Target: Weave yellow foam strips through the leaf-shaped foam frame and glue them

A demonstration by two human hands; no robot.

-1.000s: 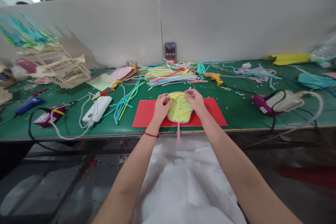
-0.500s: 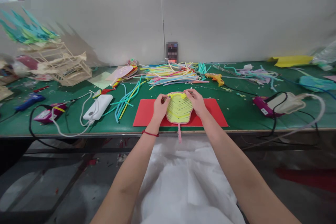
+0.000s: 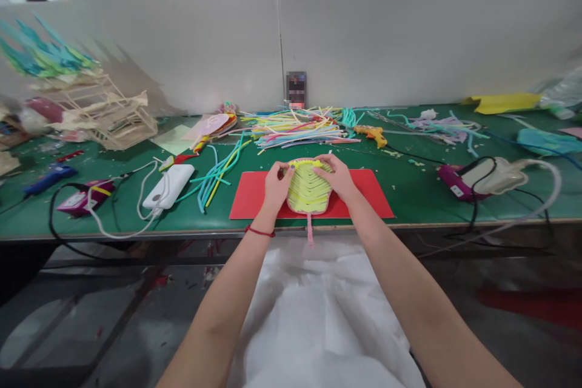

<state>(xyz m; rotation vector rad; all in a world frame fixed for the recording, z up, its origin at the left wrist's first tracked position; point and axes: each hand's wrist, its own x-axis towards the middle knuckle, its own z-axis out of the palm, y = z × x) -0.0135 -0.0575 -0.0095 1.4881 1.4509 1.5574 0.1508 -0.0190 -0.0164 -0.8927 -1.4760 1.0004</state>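
Note:
A fan-shaped craft piece with yellow-green ribs, a pink rim and a pink stem rests over a red sheet. Its stem hangs past the table's front edge. A bright yellow pipe cleaner runs along the top of the fan, just inside the rim. At the upper left of the fan, my left hand is closed in a pinch at one end of this strip. My right hand pinches at the upper right, its fingers bent over the rim. The exact grip at both fingertips is partly hidden.
Behind the fan lies a heap of coloured pipe cleaners, with a yellow glue gun to its right. A white power bank and loose teal stems are on the left. Corded purple devices sit at both sides.
My right fingers have shifted slightly left and down over the fan's upper right edge. The left hand and the fan have barely moved; the view has shifted slightly.

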